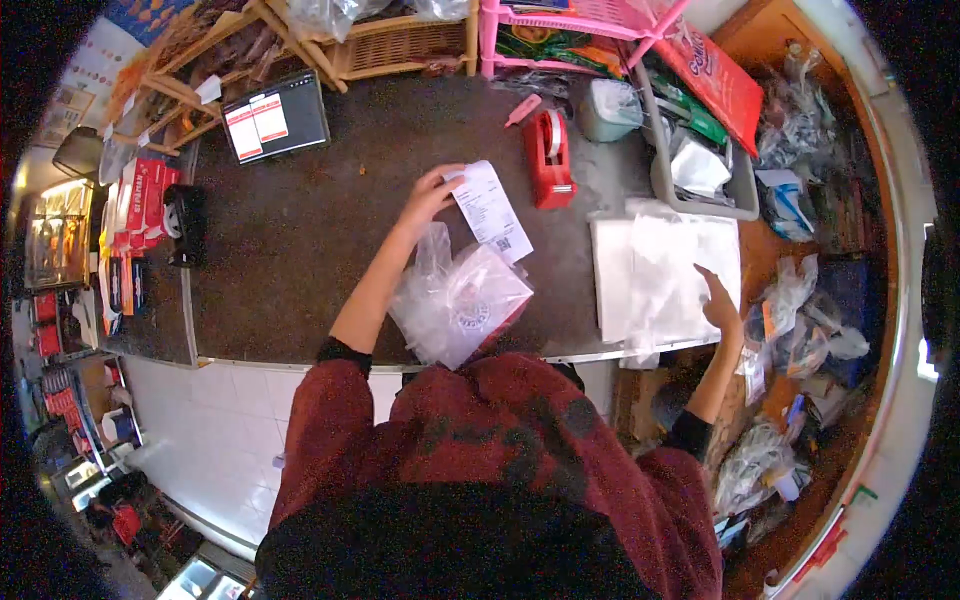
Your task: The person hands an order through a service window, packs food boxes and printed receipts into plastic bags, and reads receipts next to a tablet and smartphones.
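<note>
My left hand (434,196) has its fingers closed on the upper left edge of a printed receipt (487,208), a white slip with a code square near its lower end. Just below the receipt, a clear plastic bag (432,300) wraps a white and red box (486,305) with a round printed mark, close to my body. My right hand (718,302) lies over a stack of white plastic bags (615,285), index finger stretched out on it. Nothing shows in that hand, though its other fingers are partly hidden.
Beyond the receipt stand a red tape dispenser (550,160) and a pink marker (523,110). A grey basket (715,208) of packets sits behind the bag stack. A tablet (277,117) stands at the back left of the dark table (290,270). Shelves line the back.
</note>
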The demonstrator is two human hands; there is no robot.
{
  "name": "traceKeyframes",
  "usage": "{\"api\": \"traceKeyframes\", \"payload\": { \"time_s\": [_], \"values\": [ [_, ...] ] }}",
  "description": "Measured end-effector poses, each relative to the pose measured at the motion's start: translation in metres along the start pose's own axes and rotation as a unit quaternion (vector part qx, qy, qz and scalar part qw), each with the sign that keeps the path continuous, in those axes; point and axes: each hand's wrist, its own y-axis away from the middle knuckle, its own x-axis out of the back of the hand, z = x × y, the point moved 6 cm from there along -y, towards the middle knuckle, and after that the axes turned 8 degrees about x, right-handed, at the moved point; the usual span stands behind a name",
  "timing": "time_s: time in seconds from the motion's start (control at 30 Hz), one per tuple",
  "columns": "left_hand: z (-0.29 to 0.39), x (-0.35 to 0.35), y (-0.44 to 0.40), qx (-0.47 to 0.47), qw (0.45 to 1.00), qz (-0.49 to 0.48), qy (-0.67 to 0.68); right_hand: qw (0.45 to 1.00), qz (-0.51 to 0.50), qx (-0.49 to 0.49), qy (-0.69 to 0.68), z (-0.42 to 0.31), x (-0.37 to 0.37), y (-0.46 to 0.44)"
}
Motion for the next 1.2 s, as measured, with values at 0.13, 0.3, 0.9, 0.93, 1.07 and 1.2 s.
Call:
{"api": "traceKeyframes", "payload": {
  "time_s": [0.13,0.3,0.9,0.93,1.07,1.2],
  "values": [
    [0.097,-0.025,0.060,-0.132,0.988,0.056,0.050,0.983,0.106,-0.103,0.112,-0.025,0.027,-0.009],
    [0.143,-0.084,0.157,-0.130,0.984,0.029,0.120,0.933,0.338,0.076,-0.098,-0.134,0.043,-0.100],
    [0.017,-0.138,0.202,-0.115,0.992,-0.040,0.009,0.935,0.284,-0.013,-0.211,-0.182,-0.102,-0.149],
    [0.002,-0.137,0.195,-0.112,0.993,-0.042,0.009,0.948,0.314,-0.034,-0.038,-0.190,-0.098,-0.138],
    [-0.004,-0.116,0.190,-0.168,0.847,0.201,-0.463,0.968,0.239,-0.049,-0.062,-0.182,-0.092,-0.132],
    [-0.008,-0.116,0.201,-0.209,0.807,0.250,-0.493,0.943,0.148,0.053,-0.294,-0.201,-0.087,-0.133]
  ]
}}
